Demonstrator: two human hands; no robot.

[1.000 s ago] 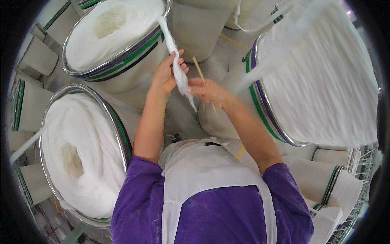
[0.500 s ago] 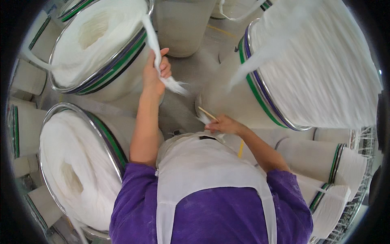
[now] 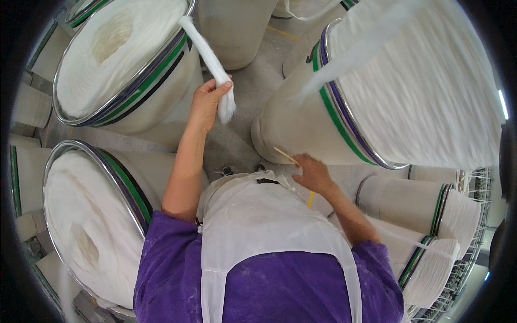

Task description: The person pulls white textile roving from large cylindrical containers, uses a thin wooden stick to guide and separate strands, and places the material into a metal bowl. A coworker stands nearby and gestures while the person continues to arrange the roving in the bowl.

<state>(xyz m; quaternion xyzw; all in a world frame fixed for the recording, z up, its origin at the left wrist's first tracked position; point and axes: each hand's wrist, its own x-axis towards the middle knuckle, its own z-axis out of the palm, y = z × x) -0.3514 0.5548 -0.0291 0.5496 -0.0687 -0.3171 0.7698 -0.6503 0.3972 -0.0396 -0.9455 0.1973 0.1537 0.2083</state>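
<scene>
My left hand [image 3: 207,102] is closed with thumb and fingers on a thick white fibre sliver [image 3: 207,51]. The sliver runs down over the rim of the upper-left can [image 3: 153,91], and its soft loose end hangs just below my fingers. In front of my waist on the right, my right hand [image 3: 313,171] is closed around a thin wooden stick [image 3: 284,155], whose tip points up and left. That hand is slightly blurred. Another sliver [image 3: 344,62], also blurred, hangs over the side of the large right can [image 3: 291,126].
A lower-left can [image 3: 145,164] full of coiled sliver stands close to my left arm. More full cans [image 3: 404,202] stand on the right, near a machine [image 3: 479,188]. Behind the gap is another can [image 3: 234,32]. Grey floor [image 3: 237,142] shows between the cans.
My left hand has turned and regripped, so the sliver's end hangs straight down rather than off to the right. My right hand has moved rightward with the stick; the white tuft beside it no longer shows clearly.
</scene>
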